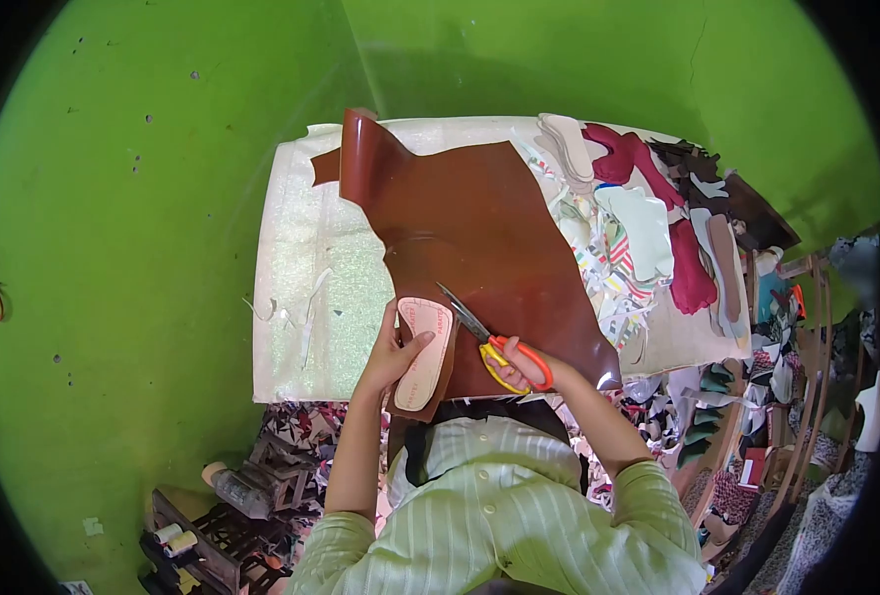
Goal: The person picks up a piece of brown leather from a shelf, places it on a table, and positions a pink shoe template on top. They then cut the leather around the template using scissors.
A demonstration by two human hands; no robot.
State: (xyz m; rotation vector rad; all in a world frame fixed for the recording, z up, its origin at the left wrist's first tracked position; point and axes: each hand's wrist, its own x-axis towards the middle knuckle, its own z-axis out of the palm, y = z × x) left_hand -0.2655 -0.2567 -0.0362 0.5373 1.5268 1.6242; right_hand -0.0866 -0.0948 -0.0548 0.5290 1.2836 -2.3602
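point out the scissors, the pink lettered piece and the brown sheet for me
Scissors (485, 338): head view, near where the blades meet the handles.
Pink lettered piece (428, 364): head view, the middle of its face, below the thumb.
Brown sheet (474, 243): head view, its flat, uncovered middle.

Left forearm (352, 451) bare, reaching forward; left hand (394, 357) pinching, thumb (421, 341) on top, pointing inward, fingers mostly hidden. Right forearm (605, 428) bare, slanting inward; right hand (525, 367) gripping, fingers (503, 371) curled. Hands apart.
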